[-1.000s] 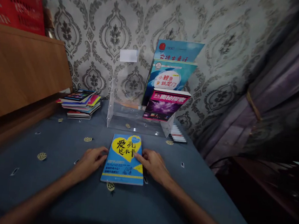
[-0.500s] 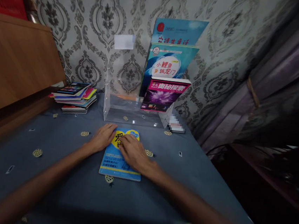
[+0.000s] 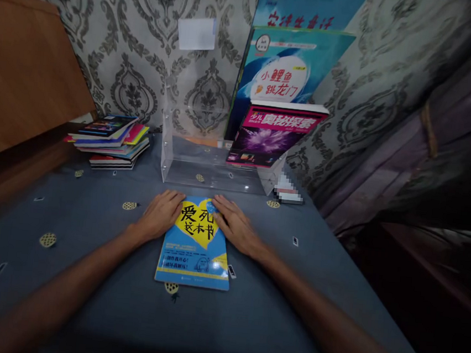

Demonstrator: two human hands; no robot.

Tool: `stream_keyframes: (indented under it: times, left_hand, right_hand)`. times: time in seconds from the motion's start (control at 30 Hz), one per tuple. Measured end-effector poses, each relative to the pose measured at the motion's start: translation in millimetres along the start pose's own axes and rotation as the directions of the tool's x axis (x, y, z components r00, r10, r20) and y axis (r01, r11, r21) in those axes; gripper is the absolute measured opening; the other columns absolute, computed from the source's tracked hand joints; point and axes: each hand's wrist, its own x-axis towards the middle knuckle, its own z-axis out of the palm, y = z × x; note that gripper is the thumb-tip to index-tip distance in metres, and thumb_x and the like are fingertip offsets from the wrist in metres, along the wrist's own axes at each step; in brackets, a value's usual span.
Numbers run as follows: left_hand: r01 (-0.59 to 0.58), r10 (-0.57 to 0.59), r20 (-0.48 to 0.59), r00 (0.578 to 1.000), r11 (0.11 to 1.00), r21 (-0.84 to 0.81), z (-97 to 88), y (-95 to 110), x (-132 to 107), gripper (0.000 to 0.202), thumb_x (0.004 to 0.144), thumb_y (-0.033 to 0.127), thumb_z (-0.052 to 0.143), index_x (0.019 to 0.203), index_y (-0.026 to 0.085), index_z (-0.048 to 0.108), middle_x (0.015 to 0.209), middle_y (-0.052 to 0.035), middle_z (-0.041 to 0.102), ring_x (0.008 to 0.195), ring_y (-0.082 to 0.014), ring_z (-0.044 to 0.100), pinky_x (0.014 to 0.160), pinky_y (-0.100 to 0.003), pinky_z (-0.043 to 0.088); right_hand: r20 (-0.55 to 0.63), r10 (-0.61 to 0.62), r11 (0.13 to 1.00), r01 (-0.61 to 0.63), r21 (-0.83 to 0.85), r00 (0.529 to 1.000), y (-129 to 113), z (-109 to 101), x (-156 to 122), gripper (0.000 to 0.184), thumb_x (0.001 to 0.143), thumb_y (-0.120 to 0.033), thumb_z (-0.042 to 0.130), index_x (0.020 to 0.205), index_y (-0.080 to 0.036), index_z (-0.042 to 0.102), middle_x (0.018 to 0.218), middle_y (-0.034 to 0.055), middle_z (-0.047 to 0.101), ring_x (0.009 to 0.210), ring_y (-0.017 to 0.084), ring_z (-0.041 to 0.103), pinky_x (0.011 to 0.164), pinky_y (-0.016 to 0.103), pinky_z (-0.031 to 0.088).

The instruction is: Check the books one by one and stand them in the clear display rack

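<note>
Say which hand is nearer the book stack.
Left. The left hand is right of the stack; the right hand farther right, at the right edge of the blue book.

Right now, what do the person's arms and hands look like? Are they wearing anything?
The left hand and right hand are bare, with no gloves or rings that I can see. The left arm and right arm look long and slim, with no sleeve, watch or bracelet showing.

Shows glossy paper on the blue book (image 3: pixel 196 242) between the fingers (image 3: pixel 224 206), matt cloth (image 3: pixel 123 299) beneath them, clear, smooth plastic on the rack (image 3: pixel 218 179) beyond them.
</note>
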Motion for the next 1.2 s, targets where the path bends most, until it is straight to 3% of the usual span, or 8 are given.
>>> stream_keyframes:
  times: [0.23, 0.43, 0.67, 0.97, 1.2]
  left_hand:
    - [-0.021, 0.022, -0.022, 1.000, 0.999, 0.031, 2.5, -1, -2, 0.035, 0.101, 0.023, 0.038, 0.125, 0.014, 0.062, 0.124, -0.0129, 0.066, 0.114, -0.0263, 0.060, 0.102, -0.047, 0.049]
    - [-0.147, 0.145, 0.026, 0.989, 0.978, 0.145, -2.6, 1, 2, 0.035, 0.100, 0.020, 0.041, 0.125, 0.012, 0.064, 0.131, -0.0135, 0.065, 0.121, -0.0261, 0.060, 0.106, -0.045, 0.048]
    - [-0.203, 0.191, 0.116, 0.975, 0.974, 0.098, -11.1, 2, 9, 0.037, 0.100, 0.025, 0.040, 0.128, 0.014, 0.062, 0.135, -0.0120, 0.064, 0.122, -0.0250, 0.061, 0.107, -0.042, 0.048]
    - [-0.245, 0.252, 0.165, 0.953, 0.967, -0.063, 6.4, 14, 29, 0.042, 0.102, 0.030, 0.040, 0.138, 0.014, 0.055, 0.144, -0.0126, 0.057, 0.132, -0.0238, 0.054, 0.111, -0.042, 0.044]
    - [-0.267, 0.277, 0.129, 0.952, 0.960, -0.088, 11.0, 15, 31, 0.041, 0.102, 0.029, 0.040, 0.137, 0.016, 0.056, 0.143, -0.0112, 0.058, 0.133, -0.0233, 0.053, 0.111, -0.044, 0.044]
  right_hand:
    - [-0.024, -0.025, 0.996, 0.027, 0.089, 0.999, 8, 4, -1, 0.052, 0.102, -0.043, 0.037, 0.146, -0.019, 0.050, 0.154, 0.0118, 0.046, 0.145, 0.027, 0.038, 0.121, 0.055, 0.029]
    - [-0.022, -0.040, 0.994, 0.042, 0.104, 0.999, 10, 3, -1, 0.053, 0.102, -0.045, 0.034, 0.146, -0.021, 0.049, 0.154, 0.0103, 0.046, 0.145, 0.028, 0.039, 0.120, 0.057, 0.030]
    - [-0.045, -0.047, 0.993, 0.051, 0.105, 0.998, 12, 4, -1, 0.053, 0.102, -0.045, 0.036, 0.145, -0.020, 0.052, 0.153, 0.0115, 0.048, 0.144, 0.027, 0.041, 0.120, 0.053, 0.032]
    - [-0.119, -0.052, 0.996, 0.059, 0.059, 0.992, 10, 1, -2, 0.043, 0.101, -0.035, 0.039, 0.136, -0.021, 0.060, 0.139, 0.0129, 0.059, 0.129, 0.028, 0.055, 0.110, 0.053, 0.044]
    - [-0.141, -0.055, 0.989, 0.073, 0.132, 0.989, 13, 0, -2, 0.040, 0.099, -0.028, 0.042, 0.134, -0.022, 0.061, 0.139, 0.0114, 0.061, 0.130, 0.026, 0.055, 0.111, 0.053, 0.043]
